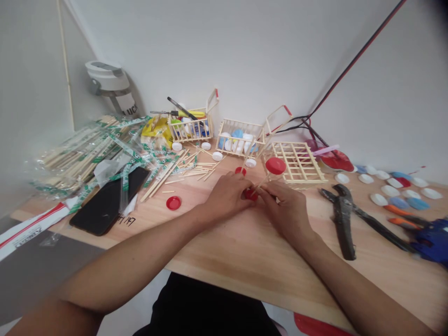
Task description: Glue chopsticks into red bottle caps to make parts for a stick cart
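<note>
L hand and R hand meet just above the light wood desk, fingers clenched close together, both pinching around a small red plastic bottle cap. L fingers wrap the cap's left side. R fingers appear to grasp a thin pale wooden stick right where it meets the cap, though exact contact is partly hidden. Stick runs up and right out of the fingers to a second red plastic cap, which sits on its end like a wheel, clear of the desk, no fingers on it. Can't tell if stick enters the near cap.

Handling: short grip close to the cap looks right, limits wobble. Stick should stay square to the cap face, since a tilt would leave the caps crooked.

Just past the fingers: a third small red cap on the desk. Beyond R fingers: slatted pale wooden stick frame. Further right: black metal pliers. Left of L fingers: loose red plastic cap, black smartphone.
</note>
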`<state>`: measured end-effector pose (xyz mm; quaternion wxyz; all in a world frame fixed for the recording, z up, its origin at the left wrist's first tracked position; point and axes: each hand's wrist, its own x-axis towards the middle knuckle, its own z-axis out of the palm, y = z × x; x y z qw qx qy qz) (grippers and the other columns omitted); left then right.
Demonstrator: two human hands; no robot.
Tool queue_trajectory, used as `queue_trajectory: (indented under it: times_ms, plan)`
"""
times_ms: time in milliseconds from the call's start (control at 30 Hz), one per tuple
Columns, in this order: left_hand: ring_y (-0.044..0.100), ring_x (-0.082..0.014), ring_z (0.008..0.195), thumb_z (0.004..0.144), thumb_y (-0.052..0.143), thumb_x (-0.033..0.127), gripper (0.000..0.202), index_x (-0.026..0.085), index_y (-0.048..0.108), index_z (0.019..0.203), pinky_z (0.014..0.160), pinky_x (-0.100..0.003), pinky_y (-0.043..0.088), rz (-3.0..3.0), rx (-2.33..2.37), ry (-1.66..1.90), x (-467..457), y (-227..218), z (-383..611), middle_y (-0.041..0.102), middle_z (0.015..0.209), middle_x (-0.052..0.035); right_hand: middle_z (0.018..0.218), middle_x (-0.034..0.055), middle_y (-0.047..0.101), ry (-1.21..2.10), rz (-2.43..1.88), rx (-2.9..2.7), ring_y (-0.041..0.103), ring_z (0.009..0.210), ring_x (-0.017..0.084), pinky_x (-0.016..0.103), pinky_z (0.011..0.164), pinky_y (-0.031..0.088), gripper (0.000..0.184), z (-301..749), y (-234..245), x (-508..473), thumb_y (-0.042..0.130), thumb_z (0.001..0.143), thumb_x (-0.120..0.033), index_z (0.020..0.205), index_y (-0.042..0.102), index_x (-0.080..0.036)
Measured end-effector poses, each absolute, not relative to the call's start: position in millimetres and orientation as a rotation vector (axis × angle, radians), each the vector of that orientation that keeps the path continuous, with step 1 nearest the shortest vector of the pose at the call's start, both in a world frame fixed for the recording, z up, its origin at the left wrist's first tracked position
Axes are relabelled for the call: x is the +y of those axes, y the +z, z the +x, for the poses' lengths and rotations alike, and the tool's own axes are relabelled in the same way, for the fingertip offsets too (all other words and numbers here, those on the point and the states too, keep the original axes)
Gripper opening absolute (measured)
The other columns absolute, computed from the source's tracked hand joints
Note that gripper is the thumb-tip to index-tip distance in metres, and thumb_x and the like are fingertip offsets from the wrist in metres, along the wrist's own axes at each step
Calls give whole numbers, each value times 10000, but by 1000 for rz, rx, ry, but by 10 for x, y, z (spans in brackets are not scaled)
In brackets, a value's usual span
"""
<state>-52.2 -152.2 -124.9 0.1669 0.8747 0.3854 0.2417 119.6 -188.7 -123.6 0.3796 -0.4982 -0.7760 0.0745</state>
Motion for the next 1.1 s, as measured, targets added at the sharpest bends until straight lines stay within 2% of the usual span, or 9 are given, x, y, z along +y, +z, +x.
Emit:
queue_trajectory:
  times_ms: [233,500,1100]
  plan:
    - [530,-200,832,791,678,392,228,178,613,749,739,-312,394,2484,1098,668,-1519,-1245,-523,591,828,-36,649,-9,585,184,-1272,-1983,526,633,124,261,591,391,231,1196,-1232,-1892,541,916,-224,692,592,-202]
    - [525,-189,809,804,664,383,228,177,596,735,726,-307,388,2502,1073,705,-1515,-1258,-520,586,822,-33,710,-1,648,175,-1269,-1981,572,667,133,267,615,417,192,1206,-1249,-1888,546,912,-219,736,624,-208]
    - [527,-189,816,817,645,403,244,176,596,741,742,-314,396,2492,1059,690,-1520,-1244,-529,582,824,-34,725,11,663,185,-1270,-1977,587,676,148,279,635,433,199,1213,-1248,-1889,539,913,-237,746,644,-213]
